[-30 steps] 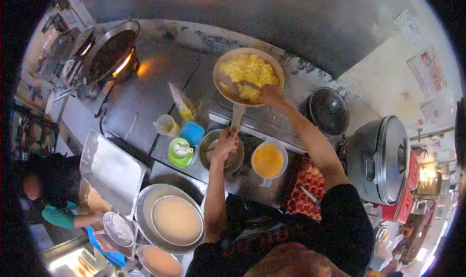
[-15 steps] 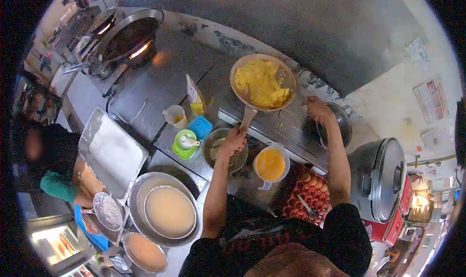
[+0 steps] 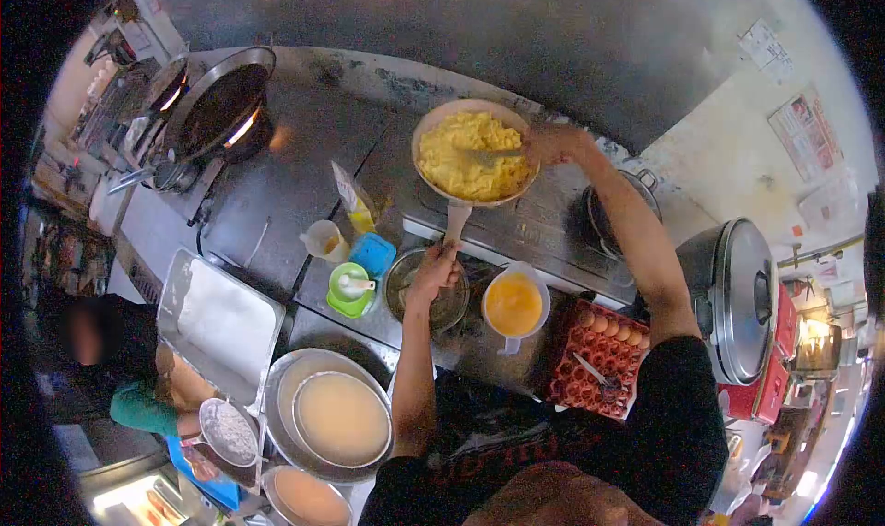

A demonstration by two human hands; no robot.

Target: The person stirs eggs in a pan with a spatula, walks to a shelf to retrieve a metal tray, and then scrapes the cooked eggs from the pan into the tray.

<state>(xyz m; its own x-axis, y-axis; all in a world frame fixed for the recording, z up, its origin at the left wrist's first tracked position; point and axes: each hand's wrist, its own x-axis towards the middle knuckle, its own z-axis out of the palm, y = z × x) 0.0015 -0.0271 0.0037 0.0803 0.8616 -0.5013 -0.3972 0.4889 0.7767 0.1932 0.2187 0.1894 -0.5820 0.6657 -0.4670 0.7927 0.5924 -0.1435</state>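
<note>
My left hand (image 3: 437, 270) is closed around the handle of a frying pan (image 3: 458, 214), which sits over the stove. Yellow scrambled eggs (image 3: 461, 176) fill most of the pan. At the pan's right rim my right hand (image 3: 556, 145) grips a spatula (image 3: 490, 155), whose blade is in the eggs. Its fingers are slightly blurred. Below the pan stand a jug of beaten egg (image 3: 513, 307) and a round metal bowl (image 3: 403, 291), the latter partly behind my left hand.
A red egg tray (image 3: 576, 386) holds several eggs and scissors. Rightward are a lidded pot (image 3: 599, 222) and a large cooker (image 3: 742, 300). At left, a co-worker's hand holds a strainer of white powder (image 3: 229, 431) near a metal tray (image 3: 263, 374). A wok (image 3: 217, 111) sits over flame.
My right hand has moved left from beside the pan to its rim, and the spatula has shifted within the eggs. The eggs look more broken up. The camera view has turned slightly.
</note>
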